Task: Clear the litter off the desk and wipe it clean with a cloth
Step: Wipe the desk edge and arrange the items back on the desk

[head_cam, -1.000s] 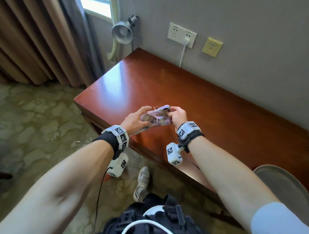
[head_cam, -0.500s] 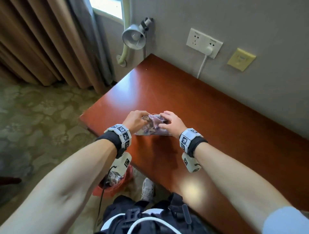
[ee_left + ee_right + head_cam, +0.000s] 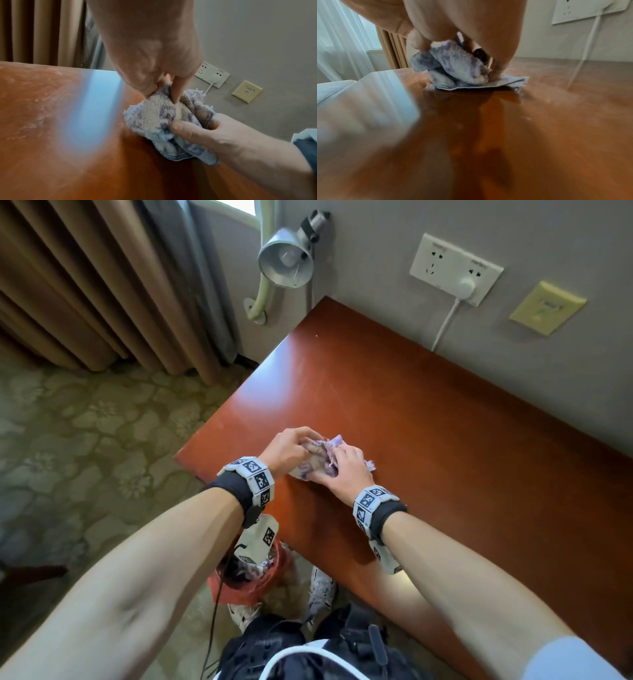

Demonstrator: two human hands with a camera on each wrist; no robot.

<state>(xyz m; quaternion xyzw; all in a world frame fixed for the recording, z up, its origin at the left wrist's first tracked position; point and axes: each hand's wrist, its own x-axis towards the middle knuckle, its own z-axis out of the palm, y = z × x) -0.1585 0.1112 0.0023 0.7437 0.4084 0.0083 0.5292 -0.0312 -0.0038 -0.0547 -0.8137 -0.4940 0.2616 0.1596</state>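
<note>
My left hand (image 3: 286, 451) and right hand (image 3: 342, 470), close together, both grip the bunched cloth (image 3: 317, 455). A second ago I held it in the air; now it lies on the bench (image 3: 445, 440) under my hands, so wiping can begin. Beyond them the bench shows no litter.
</note>
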